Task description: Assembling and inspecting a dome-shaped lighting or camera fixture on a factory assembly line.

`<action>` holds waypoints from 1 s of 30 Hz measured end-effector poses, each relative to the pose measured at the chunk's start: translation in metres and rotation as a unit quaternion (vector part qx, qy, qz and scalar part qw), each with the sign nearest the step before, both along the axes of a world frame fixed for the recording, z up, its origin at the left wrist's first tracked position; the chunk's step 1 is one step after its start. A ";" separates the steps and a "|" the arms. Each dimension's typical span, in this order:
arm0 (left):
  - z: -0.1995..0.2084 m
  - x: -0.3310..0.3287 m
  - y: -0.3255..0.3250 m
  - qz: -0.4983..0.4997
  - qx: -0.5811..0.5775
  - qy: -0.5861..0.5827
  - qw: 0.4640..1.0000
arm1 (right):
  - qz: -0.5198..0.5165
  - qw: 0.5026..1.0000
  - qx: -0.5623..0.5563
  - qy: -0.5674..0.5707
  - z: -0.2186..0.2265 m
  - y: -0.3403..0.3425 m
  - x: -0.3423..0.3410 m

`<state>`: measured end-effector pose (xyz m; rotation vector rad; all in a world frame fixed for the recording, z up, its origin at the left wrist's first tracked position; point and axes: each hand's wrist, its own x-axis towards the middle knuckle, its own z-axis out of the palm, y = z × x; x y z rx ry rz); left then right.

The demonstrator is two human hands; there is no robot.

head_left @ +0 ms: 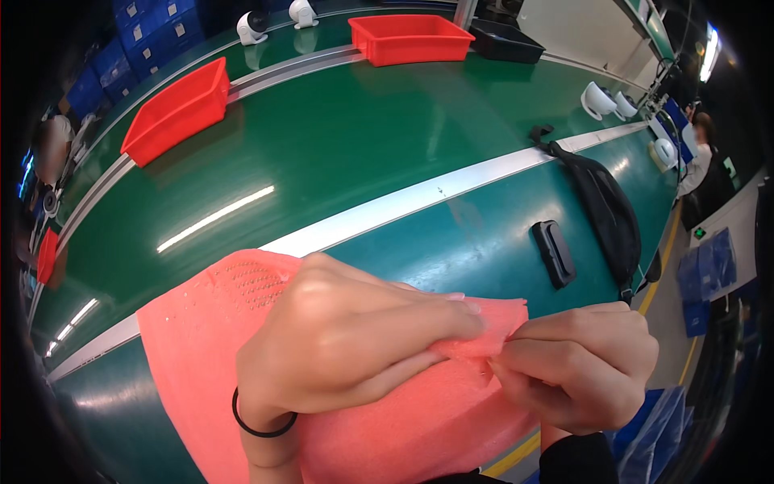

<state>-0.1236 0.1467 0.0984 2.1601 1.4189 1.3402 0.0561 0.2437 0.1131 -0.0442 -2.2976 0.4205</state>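
A soft, salmon-pink foam sheet [218, 347] lies spread over the near edge of the workbench, with a patch of small printed marks near its upper corner. My left hand [339, 339], with a black band at the wrist, rests over it; its fingers are closed on a gathered fold toward the sheet's right end. Close beside it, my right hand [576, 367] pinches the same right edge between thumb and fingers. The fingertips of both hands nearly meet there. Whether the sheet is a single layer or a bag, I cannot tell.
A black flat case [554, 254] and a black waist bag [603, 210] lie on the bench at right. Across the green conveyor belt [355, 137] stand red trays [411, 40], a black tray [506, 42] and white cameras [252, 28]. Two people are at the sides.
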 end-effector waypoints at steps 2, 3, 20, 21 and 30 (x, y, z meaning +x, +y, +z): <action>0.000 -0.002 -0.004 0.003 -0.011 0.001 1.000 | 0.022 1.000 0.000 0.012 -0.003 0.000 -0.004; 0.002 -0.001 -0.002 -0.004 -0.015 0.000 1.000 | 0.016 1.000 0.004 0.006 -0.001 0.000 -0.002; -0.002 0.001 0.010 -0.017 0.014 0.000 1.000 | 0.002 0.996 0.067 0.060 -0.011 0.008 -0.003; -0.003 0.002 0.012 -0.010 0.013 -0.002 1.000 | -0.004 0.996 0.067 0.056 -0.010 0.009 -0.002; -0.002 -0.001 0.004 0.020 -0.026 -0.053 0.998 | -0.038 0.999 0.003 -0.007 -0.004 0.007 -0.002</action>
